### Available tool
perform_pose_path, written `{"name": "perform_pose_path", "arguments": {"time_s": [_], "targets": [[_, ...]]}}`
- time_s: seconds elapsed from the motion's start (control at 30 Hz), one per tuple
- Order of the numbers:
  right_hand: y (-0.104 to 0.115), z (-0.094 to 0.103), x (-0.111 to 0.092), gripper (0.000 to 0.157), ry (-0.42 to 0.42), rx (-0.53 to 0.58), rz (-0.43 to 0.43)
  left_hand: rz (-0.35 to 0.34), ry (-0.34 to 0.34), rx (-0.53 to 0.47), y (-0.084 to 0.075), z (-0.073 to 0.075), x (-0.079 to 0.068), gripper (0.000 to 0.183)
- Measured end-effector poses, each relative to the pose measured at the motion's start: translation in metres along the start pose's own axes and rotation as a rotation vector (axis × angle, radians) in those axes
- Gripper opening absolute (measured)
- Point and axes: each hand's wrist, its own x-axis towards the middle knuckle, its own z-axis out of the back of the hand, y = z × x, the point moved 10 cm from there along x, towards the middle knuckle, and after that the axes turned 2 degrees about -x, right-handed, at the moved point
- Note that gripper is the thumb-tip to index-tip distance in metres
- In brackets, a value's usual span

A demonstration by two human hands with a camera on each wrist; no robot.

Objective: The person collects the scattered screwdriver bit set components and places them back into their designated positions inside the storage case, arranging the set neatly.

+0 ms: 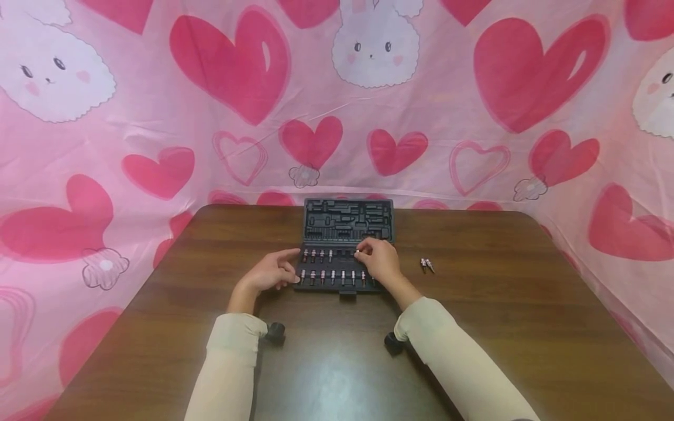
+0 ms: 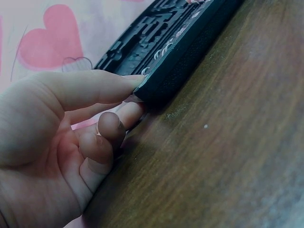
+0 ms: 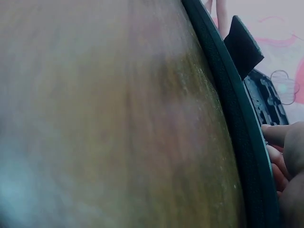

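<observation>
An open black tool case [image 1: 347, 286] lies on the table, its moulded lid [image 1: 349, 219] tilted up at the back. Small metal bit sockets [image 1: 333, 277] with dark lower ends sit in two rows inside it. My left hand [image 1: 268, 272] holds the case's left side, thumb on the near corner and index finger toward the back; the left wrist view shows the thumb [image 2: 109, 88] on the rim. Over the right part of the back row, my right hand [image 1: 380, 260] pinches a small bit socket [image 1: 357, 252], mostly hidden by the fingers. In the right wrist view only part of that hand shows.
Two more bit sockets [image 1: 427, 266] lie side by side on the brown wooden table [image 1: 500, 304], right of the case. A latch [image 1: 347, 296] juts from the case's front edge. A pink heart-patterned cloth [image 1: 326, 99] hangs behind and at both sides.
</observation>
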Motion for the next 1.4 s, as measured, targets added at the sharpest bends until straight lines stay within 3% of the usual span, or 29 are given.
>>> {"name": "perform_pose_path", "arguments": {"time_s": [0.67,1.0,1.4], "targets": [[-0.003,-0.007,0.010,0.009,0.079,-0.053,-0.094,0.001,-0.020,0.007,0.006,0.002,0.004,0.071],[-0.009,-0.010,0.012,0.011,0.162,-0.003,-0.101,0.010,-0.022,0.008,0.004,0.001,0.003,0.071],[-0.010,-0.008,0.013,0.011,0.152,-0.042,-0.145,0.015,-0.027,0.011,0.005,0.000,0.004,0.071]]}}
